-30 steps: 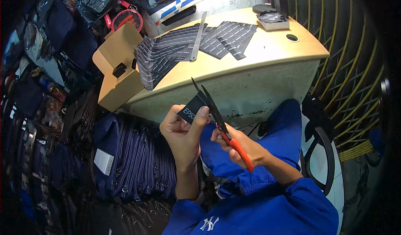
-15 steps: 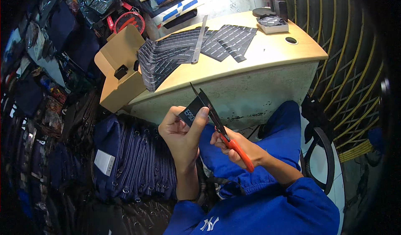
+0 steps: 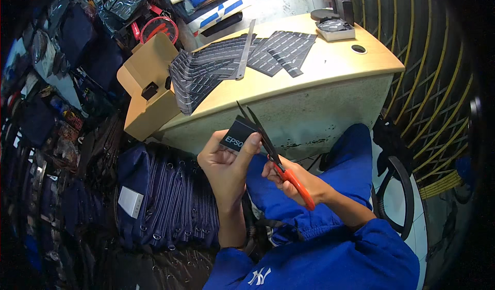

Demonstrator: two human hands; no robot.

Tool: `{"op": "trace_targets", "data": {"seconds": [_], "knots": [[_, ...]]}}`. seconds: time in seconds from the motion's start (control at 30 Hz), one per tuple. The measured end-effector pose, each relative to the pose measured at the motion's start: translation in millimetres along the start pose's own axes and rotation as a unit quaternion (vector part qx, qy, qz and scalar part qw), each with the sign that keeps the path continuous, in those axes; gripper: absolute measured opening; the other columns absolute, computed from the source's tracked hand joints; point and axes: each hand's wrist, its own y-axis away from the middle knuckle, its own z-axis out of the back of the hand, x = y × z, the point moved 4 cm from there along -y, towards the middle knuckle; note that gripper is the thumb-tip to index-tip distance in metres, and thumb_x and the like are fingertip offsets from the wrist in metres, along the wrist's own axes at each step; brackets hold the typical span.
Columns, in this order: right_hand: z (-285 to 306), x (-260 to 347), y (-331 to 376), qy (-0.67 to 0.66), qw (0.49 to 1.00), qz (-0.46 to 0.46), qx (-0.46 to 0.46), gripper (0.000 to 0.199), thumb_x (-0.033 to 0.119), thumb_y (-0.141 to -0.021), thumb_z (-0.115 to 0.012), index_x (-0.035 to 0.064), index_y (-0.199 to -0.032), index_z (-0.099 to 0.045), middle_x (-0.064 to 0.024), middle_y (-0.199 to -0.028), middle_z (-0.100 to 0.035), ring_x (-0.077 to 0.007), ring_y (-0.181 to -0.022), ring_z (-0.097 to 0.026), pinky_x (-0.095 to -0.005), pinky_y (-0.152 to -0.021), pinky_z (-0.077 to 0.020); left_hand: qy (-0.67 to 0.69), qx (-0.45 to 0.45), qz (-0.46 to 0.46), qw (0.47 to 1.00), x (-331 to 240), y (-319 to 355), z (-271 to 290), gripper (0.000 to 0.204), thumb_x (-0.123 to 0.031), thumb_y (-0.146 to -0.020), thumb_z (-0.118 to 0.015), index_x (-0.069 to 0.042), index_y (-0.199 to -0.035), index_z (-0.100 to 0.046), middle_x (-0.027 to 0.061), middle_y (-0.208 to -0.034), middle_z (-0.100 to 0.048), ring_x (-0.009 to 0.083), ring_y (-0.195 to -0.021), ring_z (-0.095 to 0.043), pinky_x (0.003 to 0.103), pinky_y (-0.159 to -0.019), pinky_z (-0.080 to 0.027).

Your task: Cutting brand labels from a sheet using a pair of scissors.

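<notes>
Between the thumb and fingers of my left hand (image 3: 227,161) is a small black label (image 3: 238,131) with pale lettering. My right hand (image 3: 295,182) grips a pair of scissors (image 3: 298,187) by the red handles. Their dark blades are parted and point up and away, along the label's right edge. Beyond both hands, on the wooden table, lie printed black label sheets (image 3: 216,58) and a narrow cut strip (image 3: 284,63). A metal ruler (image 3: 246,50) rests across the sheets.
An open cardboard box (image 3: 149,83) stands at the table's left end, with a small black item inside. A small tray (image 3: 336,32) of black pieces sits at the far right of the table (image 3: 356,65). Stacked navy bags (image 3: 180,197) lie to my left; a folding metal gate (image 3: 428,83) rises at right.
The label has turned to face me more, showing more of its surface. The scissor blades have shifted slightly and now stand along its right edge.
</notes>
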Motion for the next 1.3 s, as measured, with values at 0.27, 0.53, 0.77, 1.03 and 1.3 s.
{"op": "trace_targets", "data": {"seconds": [0.27,0.53,0.77,1.03,1.3], "knots": [[0.9,-3.1,0.4,0.007,1.000,-0.012,0.008,0.049,0.046,-0.086,-0.049,0.0013,-0.106,-0.043,-0.0081,-0.080,-0.047,-0.0167,-0.074,-0.046,-0.0303,-0.067,-0.0411,-0.045,-0.006,0.013,0.999,-5.5,-0.9,0.8,0.008,0.000,-0.080,-0.065,0.003,-0.085,-0.059,0.0066,-0.071,-0.061,0.0093,-0.061,-0.057,0.021,-0.057,-0.046],[-0.8,-3.1,0.1,0.005,1.000,-0.011,-0.004,0.046,0.043,-0.087,-0.051,0.0008,-0.105,-0.044,-0.0082,-0.081,-0.049,-0.0163,-0.077,-0.048,-0.0298,-0.070,-0.0419,-0.077,-0.063,-0.001,0.995,-9.7,-4.6,3.1,0.011,0.000,-0.078,-0.068,0.001,-0.084,-0.060,0.0041,-0.069,-0.061,0.0078,-0.061,-0.055,0.021,-0.056,-0.044],[-0.5,-9.1,-1.7,-0.012,1.000,0.011,-0.024,0.038,0.035,-0.088,-0.051,0.0014,-0.104,-0.045,-0.0062,-0.079,-0.048,-0.0139,-0.074,-0.046,-0.0288,-0.069,-0.0411,-0.081,0.006,0.030,0.996,-5.7,-3.6,12.7,0.017,0.005,-0.078,-0.067,0.007,-0.092,-0.059,0.0113,-0.083,-0.066,0.0098,-0.072,-0.062,0.020,-0.066,-0.050],[-0.6,-12.6,-0.5,-0.009,1.000,0.005,-0.013,0.038,0.035,-0.087,-0.050,0.0021,-0.103,-0.044,-0.0066,-0.079,-0.047,-0.0148,-0.074,-0.046,-0.0296,-0.069,-0.0412,-0.082,-0.008,0.024,0.996,-8.2,-3.9,9.9,0.013,0.002,-0.080,-0.065,0.007,-0.091,-0.059,0.0099,-0.077,-0.065,0.0097,-0.068,-0.061,0.020,-0.062,-0.049],[-2.4,-11.3,-1.0,-0.004,1.000,0.002,-0.016,0.036,0.030,-0.083,-0.049,0.0019,-0.105,-0.044,-0.0077,-0.082,-0.047,-0.0164,-0.076,-0.047,-0.0309,-0.070,-0.0415,-0.066,0.012,0.032,0.997,-9.2,-3.2,10.6,0.009,0.004,-0.079,-0.065,0.005,-0.085,-0.058,0.0083,-0.073,-0.063,0.0073,-0.063,-0.058,0.018,-0.057,-0.045]]}}
